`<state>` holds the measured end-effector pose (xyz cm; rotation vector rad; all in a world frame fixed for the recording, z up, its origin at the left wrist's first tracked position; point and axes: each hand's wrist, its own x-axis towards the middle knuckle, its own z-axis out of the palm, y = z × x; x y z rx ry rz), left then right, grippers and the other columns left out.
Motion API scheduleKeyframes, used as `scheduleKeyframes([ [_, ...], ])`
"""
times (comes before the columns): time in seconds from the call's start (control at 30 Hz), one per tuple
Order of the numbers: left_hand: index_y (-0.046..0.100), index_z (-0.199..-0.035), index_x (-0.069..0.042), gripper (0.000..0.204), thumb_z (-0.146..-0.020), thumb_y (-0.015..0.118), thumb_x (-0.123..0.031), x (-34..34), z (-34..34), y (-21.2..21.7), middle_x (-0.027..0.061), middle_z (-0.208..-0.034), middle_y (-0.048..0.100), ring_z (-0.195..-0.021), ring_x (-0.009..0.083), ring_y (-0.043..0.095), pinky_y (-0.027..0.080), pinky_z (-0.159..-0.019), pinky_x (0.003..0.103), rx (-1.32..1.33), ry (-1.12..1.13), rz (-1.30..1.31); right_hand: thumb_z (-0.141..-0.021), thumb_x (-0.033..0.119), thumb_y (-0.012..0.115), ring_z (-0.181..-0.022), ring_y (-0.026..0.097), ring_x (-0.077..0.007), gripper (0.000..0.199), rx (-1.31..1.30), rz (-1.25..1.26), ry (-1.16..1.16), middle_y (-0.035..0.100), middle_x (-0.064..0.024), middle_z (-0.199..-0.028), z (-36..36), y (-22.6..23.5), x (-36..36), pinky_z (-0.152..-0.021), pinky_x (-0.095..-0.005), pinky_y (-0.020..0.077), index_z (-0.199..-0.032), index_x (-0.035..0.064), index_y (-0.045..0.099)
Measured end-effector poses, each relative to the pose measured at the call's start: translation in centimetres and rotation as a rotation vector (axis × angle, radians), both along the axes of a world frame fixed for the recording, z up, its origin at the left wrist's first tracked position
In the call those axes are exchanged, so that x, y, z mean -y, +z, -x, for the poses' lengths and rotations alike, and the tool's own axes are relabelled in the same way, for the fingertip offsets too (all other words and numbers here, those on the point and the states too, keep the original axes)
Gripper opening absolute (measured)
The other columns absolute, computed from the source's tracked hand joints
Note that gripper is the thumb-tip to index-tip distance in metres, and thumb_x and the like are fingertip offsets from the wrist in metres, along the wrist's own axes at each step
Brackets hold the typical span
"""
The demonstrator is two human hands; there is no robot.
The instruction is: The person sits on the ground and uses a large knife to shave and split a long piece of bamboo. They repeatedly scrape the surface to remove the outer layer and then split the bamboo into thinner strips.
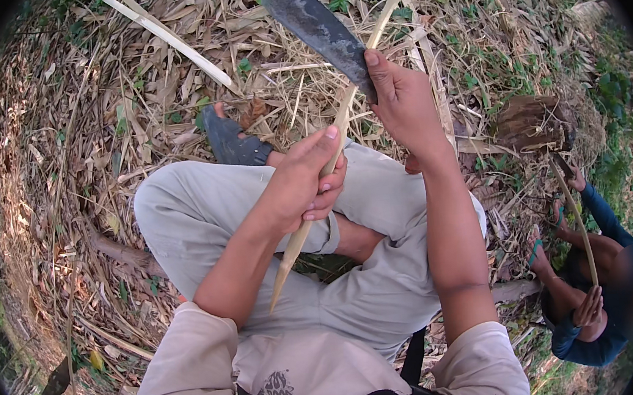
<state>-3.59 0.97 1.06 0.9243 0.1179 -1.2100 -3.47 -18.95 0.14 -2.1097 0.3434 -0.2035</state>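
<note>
My left hand (pixel 307 177) is wrapped around a long, pale strip of wood or bamboo (pixel 289 265), held slantwise over my lap. Its lower end narrows to a point below that hand, while the rest runs up to the far right. In my right hand (pixel 408 109) is a machete (pixel 316 30) with a broad, dark, worn blade. The thumb lies along the blade's base; the handle is hidden in the palm. The blade points to the far left and crosses the strip above my left hand, hiding part of it. Whether the edge touches the strip I cannot tell.
Dry leaves and shavings cover the ground, with another pale strip (pixel 172 40) at the far left. A dark sandal (pixel 235 138) shows beyond my bent knee. At right, near a cut log (pixel 530 123), another person (pixel 588 285) sits holding a curved strip (pixel 579 218) and a blade.
</note>
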Motion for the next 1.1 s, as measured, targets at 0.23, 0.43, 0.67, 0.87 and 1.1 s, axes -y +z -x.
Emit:
scheduleKeyframes([
  [0.23,0.043,-0.086,-0.010,0.040,-0.106,0.036,-0.043,0.0,-0.2,0.8,-0.0041,-0.058,0.033,-0.036,0.0017,0.025,0.020,-0.029,0.020,0.069,-0.002,-0.025,-0.102,0.045,0.047,-0.046,0.047,-0.0211,0.048,0.026,0.019,-0.058,0.050,-0.0134,-0.052,0.2,1.7,0.2,-0.049,-0.0350,0.0400,-0.103,0.0029,0.071],
  [0.43,0.043,-0.086,-0.010,0.039,-0.106,0.037,-0.043,-0.1,-0.5,0.7,-0.0049,-0.058,0.034,-0.037,0.0017,0.025,0.021,-0.031,0.020,0.119,-0.015,-0.056,-0.103,0.046,0.046,-0.046,0.045,-0.0083,0.057,0.089,0.016,-0.037,0.046,-0.0020,-0.048,0.5,2.2,0.1,-0.044,-0.0289,0.0345,-0.081,-0.0031,0.065],
  [0.67,0.044,-0.084,-0.010,0.041,-0.105,0.039,-0.046,-0.2,-0.3,0.5,-0.0054,-0.057,0.033,-0.038,0.0019,0.024,0.020,-0.032,0.020,0.138,-0.030,-0.146,-0.103,0.043,0.048,-0.044,0.049,-0.0195,0.047,0.061,0.024,-0.028,0.049,-0.0123,-0.050,0.8,1.8,0.2,-0.047,-0.0337,0.0401,-0.102,0.0029,0.072],
  [0.87,0.044,-0.084,-0.010,0.042,-0.104,0.041,-0.046,0.0,-0.5,0.9,-0.0055,-0.057,0.032,-0.038,0.0016,0.025,0.019,-0.031,0.020,0.133,-0.027,-0.141,-0.103,0.045,0.047,-0.045,0.050,-0.0147,0.053,0.101,0.177,0.059,0.050,-0.0074,-0.049,1.1,1.3,-0.2,-0.046,-0.0326,0.0385,-0.085,0.0000,0.068],
  [1.1,0.044,-0.085,-0.009,0.041,-0.104,0.041,-0.045,0.2,-0.8,0.7,-0.0050,-0.057,0.033,-0.037,0.0016,0.024,0.018,-0.031,0.020,0.124,-0.007,-0.114,-0.102,0.044,0.047,-0.046,0.055,-0.0240,0.050,0.108,0.123,0.103,0.052,-0.0116,-0.050,1.3,1.4,-0.6,-0.047,-0.0360,0.0417,-0.089,0.0019,0.070],
])
